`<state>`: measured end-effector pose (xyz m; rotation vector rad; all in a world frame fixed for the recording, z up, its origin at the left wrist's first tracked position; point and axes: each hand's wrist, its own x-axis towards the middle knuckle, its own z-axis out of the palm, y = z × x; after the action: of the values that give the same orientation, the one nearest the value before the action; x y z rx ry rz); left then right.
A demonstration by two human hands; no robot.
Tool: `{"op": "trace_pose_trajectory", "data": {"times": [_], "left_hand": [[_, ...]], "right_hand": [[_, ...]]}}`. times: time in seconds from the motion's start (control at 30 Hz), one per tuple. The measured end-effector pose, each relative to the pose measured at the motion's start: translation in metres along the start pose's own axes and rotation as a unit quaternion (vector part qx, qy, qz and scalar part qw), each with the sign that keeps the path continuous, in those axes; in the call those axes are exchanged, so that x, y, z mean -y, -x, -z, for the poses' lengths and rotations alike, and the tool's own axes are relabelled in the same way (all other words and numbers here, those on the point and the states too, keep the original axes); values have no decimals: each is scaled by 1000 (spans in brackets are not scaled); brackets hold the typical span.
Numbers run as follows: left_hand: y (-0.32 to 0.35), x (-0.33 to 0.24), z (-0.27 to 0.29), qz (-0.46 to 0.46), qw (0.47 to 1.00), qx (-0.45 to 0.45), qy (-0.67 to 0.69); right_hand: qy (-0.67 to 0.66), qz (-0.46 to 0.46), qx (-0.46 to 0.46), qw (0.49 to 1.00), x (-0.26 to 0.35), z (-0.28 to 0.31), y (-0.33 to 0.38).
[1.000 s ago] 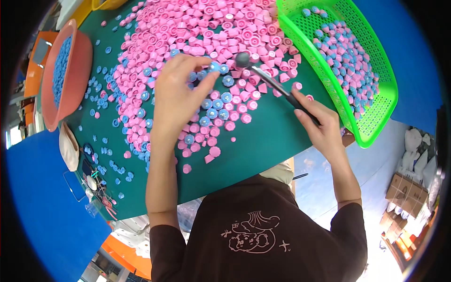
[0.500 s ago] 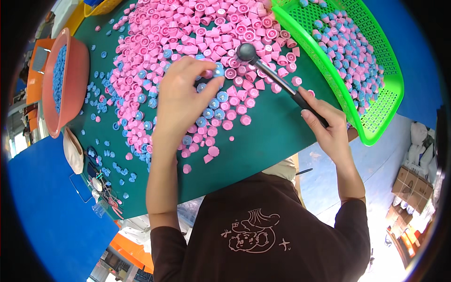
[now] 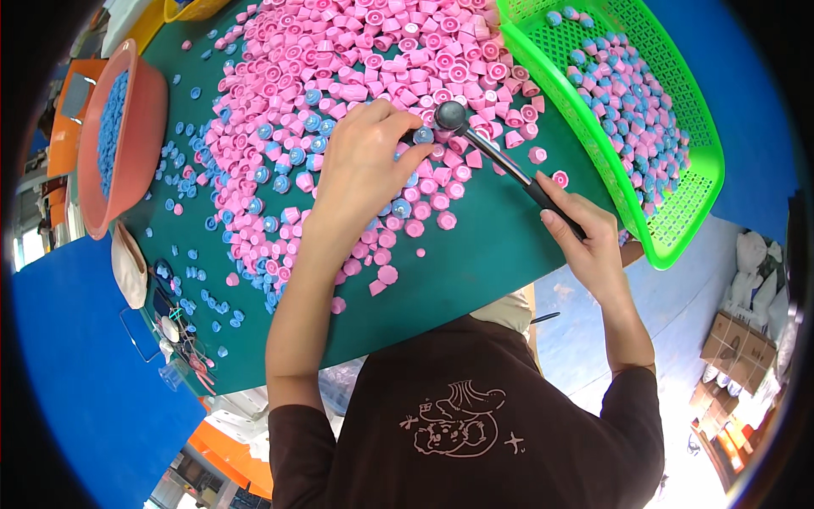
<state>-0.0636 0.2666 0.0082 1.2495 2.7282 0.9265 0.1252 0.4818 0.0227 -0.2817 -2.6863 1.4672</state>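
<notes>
My left hand (image 3: 365, 165) is over the pile of small pink tapered cups (image 3: 356, 51), thumb and forefinger closed on a small blue cap (image 3: 423, 135). Whether a pink cup sits under that cap is hidden by the fingers. My right hand (image 3: 585, 233) grips the black handle of a small hammer (image 3: 500, 159). Its dark rounded head sits just right of the blue cap, close to my left fingertips; I cannot tell if they touch. More blue caps (image 3: 401, 208) with shiny centres sit among the cups around my left hand.
A green perforated basket (image 3: 585, 119) at the right holds joined pink-and-blue pieces. On the left stands a salmon-coloured basin (image 3: 140, 127) of blue pieces. Loose blue pieces (image 3: 191, 273) are scattered over the green table (image 3: 475, 254). Cords and small tools lie at its left corner.
My left hand has moved slightly right, with the blue cap at its fingertips. The hammer head has come lower, nearer that cap. My right hand keeps its grip.
</notes>
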Motion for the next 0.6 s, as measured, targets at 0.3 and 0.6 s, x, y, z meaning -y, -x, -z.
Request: {"op": "trace_pose_trajectory", "data": {"times": [0.3, 0.6], "left_hand": [[62, 10, 85, 169, 977, -129, -3], [216, 30, 108, 364, 923, -109, -60]], "right_hand": [[109, 71, 21, 991, 8, -5, -8], [82, -8, 54, 995, 27, 7, 13]]}}
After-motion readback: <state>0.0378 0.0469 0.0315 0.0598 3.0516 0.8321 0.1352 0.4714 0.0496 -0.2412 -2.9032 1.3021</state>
